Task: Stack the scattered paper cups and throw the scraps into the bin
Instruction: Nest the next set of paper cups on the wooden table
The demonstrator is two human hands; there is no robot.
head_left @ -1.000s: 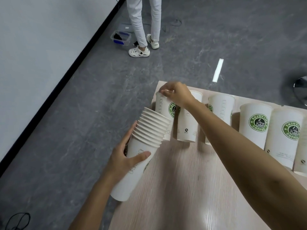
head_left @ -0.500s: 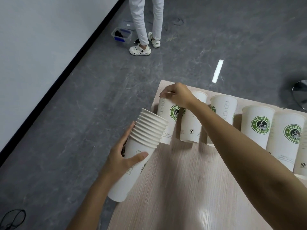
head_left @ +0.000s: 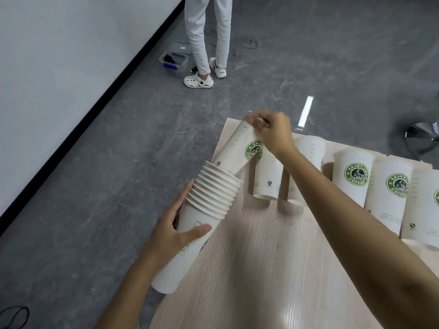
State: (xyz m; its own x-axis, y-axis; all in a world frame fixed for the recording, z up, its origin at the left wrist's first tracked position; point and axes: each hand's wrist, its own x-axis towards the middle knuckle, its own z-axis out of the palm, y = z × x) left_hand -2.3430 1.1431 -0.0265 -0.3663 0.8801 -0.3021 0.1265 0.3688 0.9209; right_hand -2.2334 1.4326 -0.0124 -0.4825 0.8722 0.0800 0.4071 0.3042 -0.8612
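My left hand [head_left: 174, 230] grips a tilted stack of several white paper cups [head_left: 202, 217] at the table's left edge, mouths pointing up and right. My right hand [head_left: 273, 131] pinches the rim of a single white cup with a green coffee logo [head_left: 237, 150]. That cup is tilted, and its base sits in the mouth of the stack. More logo cups stand upright in a row along the far side of the table: one [head_left: 268, 179] just behind my right wrist, another [head_left: 352, 176] further right, and one [head_left: 389, 198] beside it. No scraps or bin are in view.
The pale wood table [head_left: 273, 269] ends at its left edge near the stack, with grey floor beyond. A person in white trousers [head_left: 205, 39] stands at the far side by a plastic box [head_left: 173, 61]. A chrome chair base [head_left: 422, 141] sits at right.
My right hand has lifted the leftmost cup off the table, tipped it over and brought its base into the mouth of the stack. The left hand kept holding the stack.
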